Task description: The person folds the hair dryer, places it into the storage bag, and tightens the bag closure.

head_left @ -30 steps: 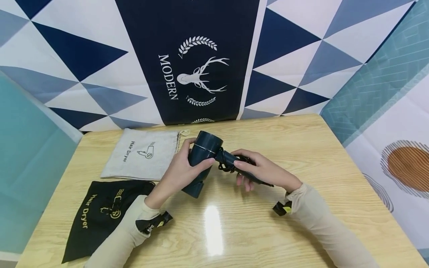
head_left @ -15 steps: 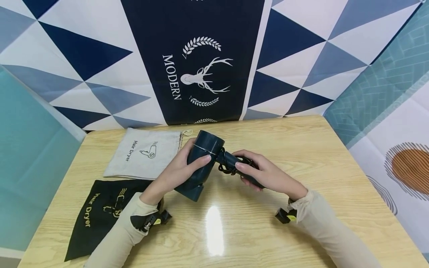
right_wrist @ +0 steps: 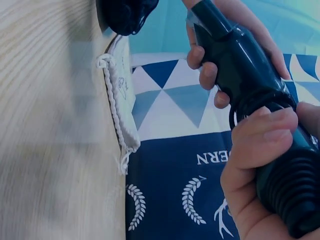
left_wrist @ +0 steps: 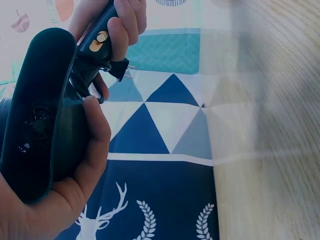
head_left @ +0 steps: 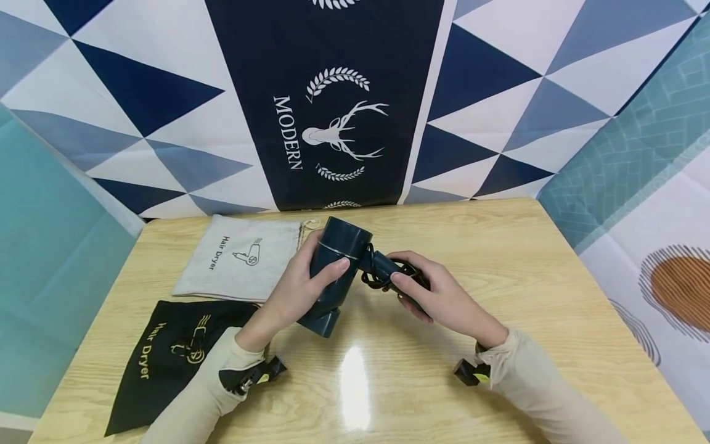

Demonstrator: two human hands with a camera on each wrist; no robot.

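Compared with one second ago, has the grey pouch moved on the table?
No, in no direction: in the head view, the grey pouch keeps its place relative to the back-left corner of the table.

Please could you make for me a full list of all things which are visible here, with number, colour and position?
Hair dryer: one, dark blue-green, held above the table
Cord: one, black, looped around the dryer's handle
Grey bag: one, light grey, table's back left
Black bag: one, black with yellow print, nearer the person, partly hidden by the left sleeve
Table: one, light wood, below everything
Back wall covering: one, blue and white, behind the table
Left wall covering: one, teal
Right wall covering: one, teal, white and brown
Wrist cameras: two, black, one per wrist
Sleeves: two, beige, on the arms
Left hand: one, bare, around the dryer's body
Right hand: one, bare, around its handle
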